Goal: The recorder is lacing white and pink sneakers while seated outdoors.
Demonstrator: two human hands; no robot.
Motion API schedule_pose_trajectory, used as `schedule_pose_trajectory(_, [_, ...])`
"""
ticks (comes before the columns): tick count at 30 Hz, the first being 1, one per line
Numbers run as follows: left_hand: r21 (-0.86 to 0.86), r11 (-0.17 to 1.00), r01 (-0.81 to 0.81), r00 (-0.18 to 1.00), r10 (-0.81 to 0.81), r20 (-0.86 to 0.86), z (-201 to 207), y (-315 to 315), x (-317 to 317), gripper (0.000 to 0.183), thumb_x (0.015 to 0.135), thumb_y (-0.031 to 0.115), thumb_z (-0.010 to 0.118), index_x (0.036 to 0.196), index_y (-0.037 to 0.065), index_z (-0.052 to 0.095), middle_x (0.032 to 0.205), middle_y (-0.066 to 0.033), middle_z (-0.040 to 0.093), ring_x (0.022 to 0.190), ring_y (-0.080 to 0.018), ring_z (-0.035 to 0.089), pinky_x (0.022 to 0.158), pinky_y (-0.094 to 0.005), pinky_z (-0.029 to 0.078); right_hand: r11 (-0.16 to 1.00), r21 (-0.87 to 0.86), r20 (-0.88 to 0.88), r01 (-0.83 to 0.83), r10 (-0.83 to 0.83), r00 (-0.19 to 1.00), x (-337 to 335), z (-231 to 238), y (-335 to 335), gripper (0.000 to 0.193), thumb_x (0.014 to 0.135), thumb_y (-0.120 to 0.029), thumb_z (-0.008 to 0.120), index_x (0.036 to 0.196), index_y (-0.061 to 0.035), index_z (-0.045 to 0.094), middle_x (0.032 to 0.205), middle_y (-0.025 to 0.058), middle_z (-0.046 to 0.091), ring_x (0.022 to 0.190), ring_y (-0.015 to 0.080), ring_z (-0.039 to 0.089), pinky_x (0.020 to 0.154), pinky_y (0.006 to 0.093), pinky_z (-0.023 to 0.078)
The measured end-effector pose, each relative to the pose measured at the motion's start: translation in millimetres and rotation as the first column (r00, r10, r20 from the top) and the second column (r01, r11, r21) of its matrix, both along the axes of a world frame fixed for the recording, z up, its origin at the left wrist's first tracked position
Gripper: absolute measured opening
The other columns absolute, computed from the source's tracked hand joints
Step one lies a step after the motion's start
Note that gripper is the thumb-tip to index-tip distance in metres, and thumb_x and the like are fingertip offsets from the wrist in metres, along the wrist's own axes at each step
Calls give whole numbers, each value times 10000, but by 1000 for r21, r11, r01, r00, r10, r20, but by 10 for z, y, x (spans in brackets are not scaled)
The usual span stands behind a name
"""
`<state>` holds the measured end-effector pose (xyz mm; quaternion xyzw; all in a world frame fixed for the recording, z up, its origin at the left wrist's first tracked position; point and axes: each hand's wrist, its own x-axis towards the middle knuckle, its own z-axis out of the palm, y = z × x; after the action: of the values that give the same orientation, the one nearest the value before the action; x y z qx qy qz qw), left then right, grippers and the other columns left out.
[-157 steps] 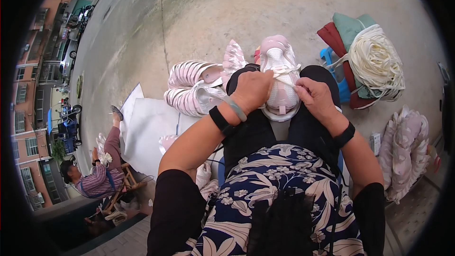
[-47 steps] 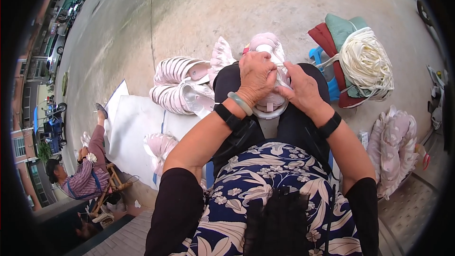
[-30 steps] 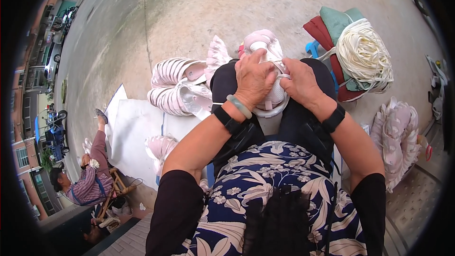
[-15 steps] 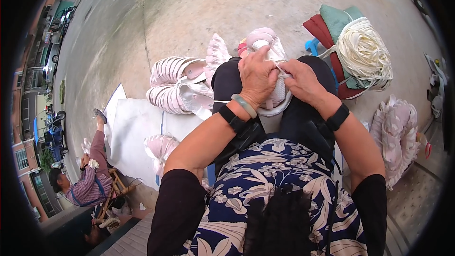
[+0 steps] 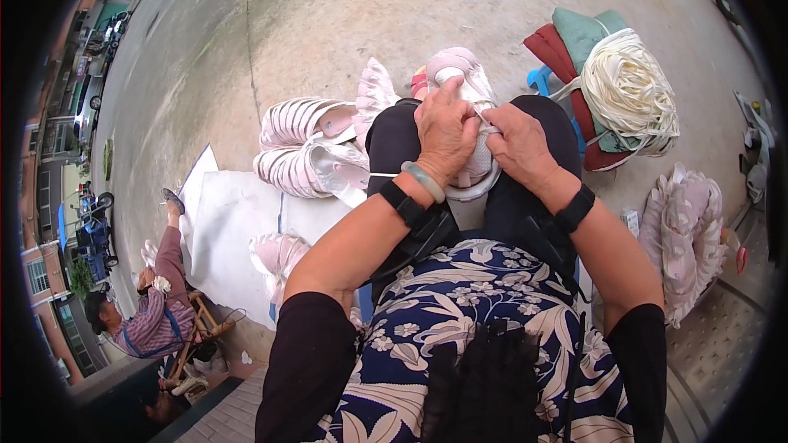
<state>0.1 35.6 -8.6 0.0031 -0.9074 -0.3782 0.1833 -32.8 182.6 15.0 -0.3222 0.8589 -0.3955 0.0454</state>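
Note:
A pale pink and white shoe [image 5: 460, 61] lies between my thighs, its far end showing past my fingers. My left hand [image 5: 446, 133] rests over its left side, thumb and fingers pinched on a thin white shoelace [image 5: 483, 118] at the lacing. Opposite it, my right hand [image 5: 522, 143] is closed, with thumb and forefinger pinching the lace close to the left thumb. Only a short bit of lace shows between the hands. The fingers hide much of the shoe's middle, while its mesh tongue and whitish rim are visible between my wrists.
Nested pinkish-white shoe uppers [image 5: 305, 120] lie left of my knee, near a white sheet [image 5: 234, 205]. A coil of cream laces [image 5: 630, 82] sits on red and green cloth at right. More uppers [image 5: 688, 234] are piled lower right. Another person [image 5: 156, 320] sits far left.
My right hand has shifted slightly left and toward me, with its wrist lower. My left hand stays nearly in place on the shoe.

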Motion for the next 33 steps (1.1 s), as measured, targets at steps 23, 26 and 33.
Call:
schedule_pose_trajectory(23, [-779, 581, -236, 194, 813, 549, 38, -2633, 2469, 126, 755, 97, 503, 814, 31, 592, 935, -192, 615, 927, -371, 580, 772, -442, 451, 982, -124, 282, 145, -105, 954, 45, -232, 213, 405, 677, -213, 643, 1013, -2, 562, 778, 122, 543, 708, 264, 565, 658, 329, 460])
schedule_pose_trajectory(26, [-665, 725, -178, 510, 646, 568, -110, -2396, 2196, 150, 730, 135, 581, 836, 30, 601, 931, -173, 618, 895, -344, 589, 768, -408, 456, 985, -104, 256, 137, -106, 961, 63, -249, 200, 429, 682, -221, 647, 1041, -6, 551, 790, 112, 537, 715, 255, 562, 660, 324, 459])
schedule_pose_trajectory(33, [-91, 996, -3, 999, 7, 47, 138, -1023, 726, 223, 732, 81, 614, 945, 21, 589, 906, -150, 598, 843, -312, 564, 769, -375, 438, 991, -56, 230, 120, -105, 967, 109, -140, 153, 420, 689, -195, 662, 1048, -12, 544, 832, 110, 536, 744, 249, 552, 681, 317, 457])
